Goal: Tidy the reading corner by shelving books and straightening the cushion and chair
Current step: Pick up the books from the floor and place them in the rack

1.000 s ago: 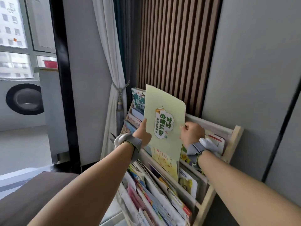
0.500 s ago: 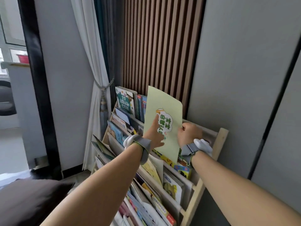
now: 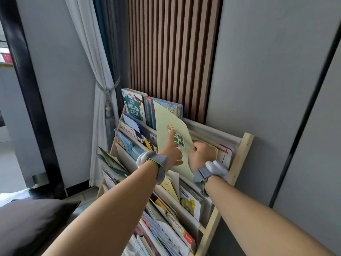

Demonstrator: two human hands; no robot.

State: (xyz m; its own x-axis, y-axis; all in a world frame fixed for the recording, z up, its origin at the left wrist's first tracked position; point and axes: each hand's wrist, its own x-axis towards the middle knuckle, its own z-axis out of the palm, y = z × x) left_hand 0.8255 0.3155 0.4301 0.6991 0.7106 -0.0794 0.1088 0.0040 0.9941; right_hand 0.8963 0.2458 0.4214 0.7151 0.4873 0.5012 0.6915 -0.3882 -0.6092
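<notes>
A thin light-green book (image 3: 170,119) stands tilted in an upper pocket of the wooden book rack (image 3: 246,145), in front of the wall. My left hand (image 3: 169,154) holds its lower left part, with one digit stretched straight up the cover. My right hand (image 3: 202,154) grips the book's right edge in a closed fist. The book's bottom is hidden behind my hands and the pocket. A dark brown cushion (image 3: 27,224) lies at the lower left.
The rack's tiers hold several picture books, with a green-covered one (image 3: 133,106) upright at the top left. A white tied-back curtain (image 3: 96,85) hangs left of the rack, a slatted wood panel (image 3: 173,52) behind it and grey wall panels to the right.
The green book has come down from above the rack into an upper pocket, and both hands followed it. The view has swung right and closer to the rack.
</notes>
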